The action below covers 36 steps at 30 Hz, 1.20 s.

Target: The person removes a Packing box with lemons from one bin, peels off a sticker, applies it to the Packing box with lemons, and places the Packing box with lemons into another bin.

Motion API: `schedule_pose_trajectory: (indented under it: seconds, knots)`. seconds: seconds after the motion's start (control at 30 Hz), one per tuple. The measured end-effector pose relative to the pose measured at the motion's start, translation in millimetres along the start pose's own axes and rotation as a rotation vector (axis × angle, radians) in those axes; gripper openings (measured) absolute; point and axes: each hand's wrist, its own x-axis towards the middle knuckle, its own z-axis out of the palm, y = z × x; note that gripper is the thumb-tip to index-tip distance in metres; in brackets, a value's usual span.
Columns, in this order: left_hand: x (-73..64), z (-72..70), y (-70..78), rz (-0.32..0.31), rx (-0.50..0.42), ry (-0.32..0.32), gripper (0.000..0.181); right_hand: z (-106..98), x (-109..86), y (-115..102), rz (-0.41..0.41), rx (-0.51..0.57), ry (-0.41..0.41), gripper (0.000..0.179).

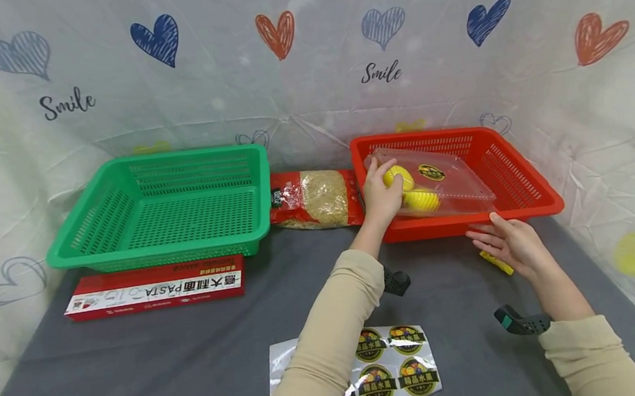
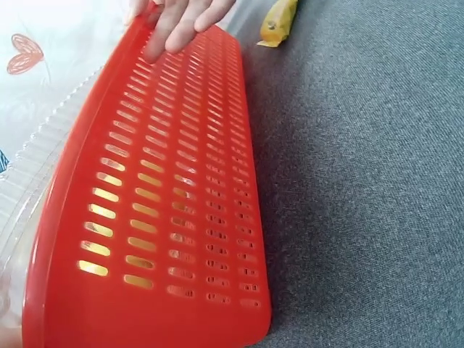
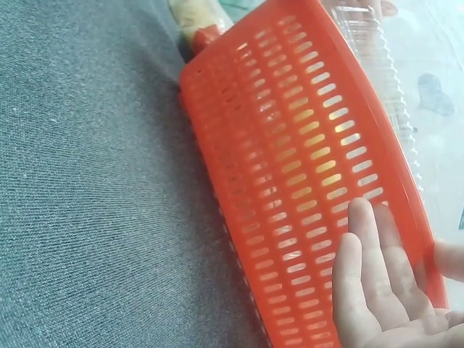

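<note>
A clear plastic box (image 1: 455, 177) with a black-and-gold sticker lies tilted in the red basket (image 1: 533, 204). Inside it are two yellow items, one rounded (image 1: 399, 178) and one ridged (image 1: 421, 200). My left hand (image 1: 382, 196) grips the box's left end, fingers over its edge. At the basket's front rim is my right hand (image 1: 511, 243); its fingers (image 3: 377, 268) stretch straight along the outer wall, with the thumb at the rim near the box's front right corner. Yellow also shows through the basket's slots in both wrist views.
A green basket (image 1: 160, 247) stands at the left, a red pasta box (image 1: 158, 289) before it. Between the baskets lies a red-and-clear food bag (image 1: 317, 199). A sticker sheet (image 1: 396, 367) lies under the left forearm, and a yellow packet (image 1: 496, 262) near the right hand.
</note>
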Motion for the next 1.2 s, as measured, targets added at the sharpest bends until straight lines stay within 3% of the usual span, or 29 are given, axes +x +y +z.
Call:
schedule_pose_trajectory:
  seconds: [0.27,0.43,0.6,0.73,0.9,1.03,1.2]
  knots:
    - [1.8,0.1,-2.6,0.039,0.052,-0.004,0.035,0,0.5,0,-0.003,0.01,-0.007,0.028]
    - [3.3,-1.1,-4.2,0.055,0.084,-0.046,0.038,0,0.1,0,-0.001,0.025,-0.008,0.03]
    - [2.7,-5.9,-2.7,0.042,0.136,-0.154,0.06,-1,1.0,1,-0.008,0.03,-0.025,0.031]
    - [1.3,-10.2,0.7,0.018,0.254,-0.277,0.083,-2,2.0,1,-0.007,0.021,-0.03,0.031]
    - [2.9,-12.8,6.2,-0.005,0.428,-0.432,0.094,-3,2.5,1,0.001,0.022,-0.032,0.028]
    - [4.4,-12.8,8.6,-0.048,0.516,-0.491,0.094,-4,2.1,1,-0.001,0.022,-0.044,0.025]
    - [5.0,-11.0,10.1,-0.072,0.555,-0.506,0.089,-3,2.5,1,-0.004,0.01,-0.032,0.032]
